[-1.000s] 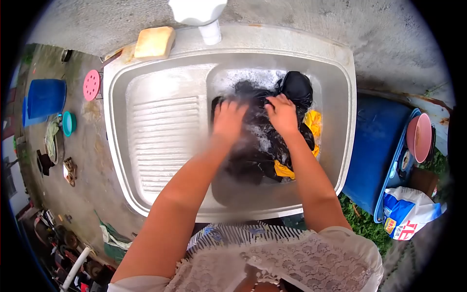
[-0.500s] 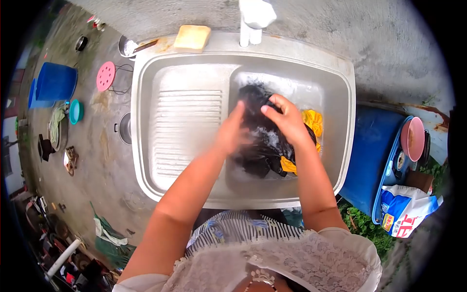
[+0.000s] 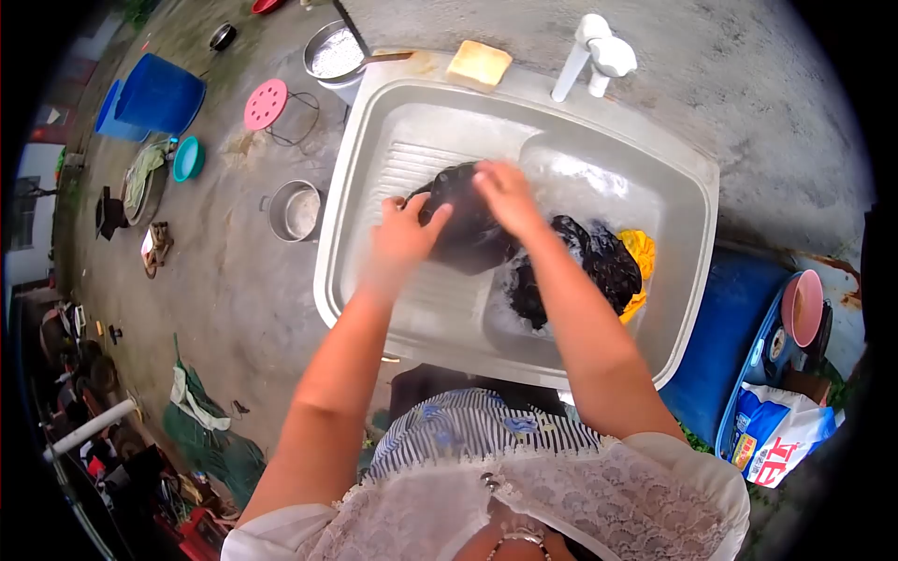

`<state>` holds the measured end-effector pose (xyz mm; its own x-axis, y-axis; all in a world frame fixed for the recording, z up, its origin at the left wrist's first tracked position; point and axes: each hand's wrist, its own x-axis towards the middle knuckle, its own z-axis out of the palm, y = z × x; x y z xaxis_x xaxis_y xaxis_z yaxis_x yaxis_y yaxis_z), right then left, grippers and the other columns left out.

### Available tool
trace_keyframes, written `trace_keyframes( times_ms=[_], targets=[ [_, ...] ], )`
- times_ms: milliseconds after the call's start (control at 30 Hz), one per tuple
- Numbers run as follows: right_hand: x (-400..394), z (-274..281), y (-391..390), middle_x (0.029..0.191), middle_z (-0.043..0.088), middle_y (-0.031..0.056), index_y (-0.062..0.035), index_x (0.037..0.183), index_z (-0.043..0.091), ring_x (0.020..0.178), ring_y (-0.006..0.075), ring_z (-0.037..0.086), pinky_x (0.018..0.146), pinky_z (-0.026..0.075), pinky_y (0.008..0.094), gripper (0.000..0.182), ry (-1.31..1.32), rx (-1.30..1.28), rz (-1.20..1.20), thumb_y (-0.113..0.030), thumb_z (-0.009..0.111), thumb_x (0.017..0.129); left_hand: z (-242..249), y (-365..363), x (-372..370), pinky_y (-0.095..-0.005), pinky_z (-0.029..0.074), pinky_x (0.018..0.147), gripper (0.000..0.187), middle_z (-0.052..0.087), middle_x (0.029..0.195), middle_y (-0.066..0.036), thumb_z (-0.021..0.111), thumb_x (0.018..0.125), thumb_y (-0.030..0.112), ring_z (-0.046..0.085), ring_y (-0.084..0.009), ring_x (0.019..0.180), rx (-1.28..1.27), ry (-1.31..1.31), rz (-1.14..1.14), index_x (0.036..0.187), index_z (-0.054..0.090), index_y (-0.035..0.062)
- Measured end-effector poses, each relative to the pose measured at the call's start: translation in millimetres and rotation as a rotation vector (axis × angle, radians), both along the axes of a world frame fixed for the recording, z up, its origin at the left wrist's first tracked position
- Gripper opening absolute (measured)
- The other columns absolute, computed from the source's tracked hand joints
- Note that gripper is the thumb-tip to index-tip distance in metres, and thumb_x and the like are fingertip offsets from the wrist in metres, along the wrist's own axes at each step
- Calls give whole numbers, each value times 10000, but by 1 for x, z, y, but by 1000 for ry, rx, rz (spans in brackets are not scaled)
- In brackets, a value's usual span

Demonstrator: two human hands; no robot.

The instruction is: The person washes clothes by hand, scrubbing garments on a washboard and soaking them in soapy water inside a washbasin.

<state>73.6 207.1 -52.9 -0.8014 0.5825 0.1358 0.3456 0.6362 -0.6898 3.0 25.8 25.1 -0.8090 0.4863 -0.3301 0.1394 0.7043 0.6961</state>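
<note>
Since the earlier frame both hands have left the soapy basin and brought a dark garment (image 3: 463, 224) over onto the ribbed washboard (image 3: 412, 168) in the left half of the sink (image 3: 687, 178). The left hand (image 3: 404, 234) grips the garment's near left edge, fingers curled around the cloth. The right hand (image 3: 505, 194) presses down on top of it, fingers together and slightly bent. The garment is black, wet and bunched, lying across the board's near right part, with a trailing end running into the basin. There, to the right, more dark laundry (image 3: 599, 266) sits in foamy water beside a yellow cloth (image 3: 641, 252).

A white tap (image 3: 599, 51) stands at the sink's far rim, with a bar of soap (image 3: 479, 64) left of it. On the ground to the left stand a metal pot (image 3: 295, 210), a pink stool (image 3: 265, 104) and a blue tub (image 3: 159, 93). A blue barrel (image 3: 725, 337) stands right of the sink.
</note>
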Motion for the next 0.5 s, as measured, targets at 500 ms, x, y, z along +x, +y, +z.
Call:
trace_keyframes(
  times_ms=[500],
  targets=[
    [-82,-2,-31,987,635,73,-134,907,659,1012,285,572,923,373,543,166,-62,360,48,-267,570,862,-80,63,-73,-472,373,905,253,660,934,-116,524,961,302,541,-314,978,-120,738,20,894,616,76]
  ],
)
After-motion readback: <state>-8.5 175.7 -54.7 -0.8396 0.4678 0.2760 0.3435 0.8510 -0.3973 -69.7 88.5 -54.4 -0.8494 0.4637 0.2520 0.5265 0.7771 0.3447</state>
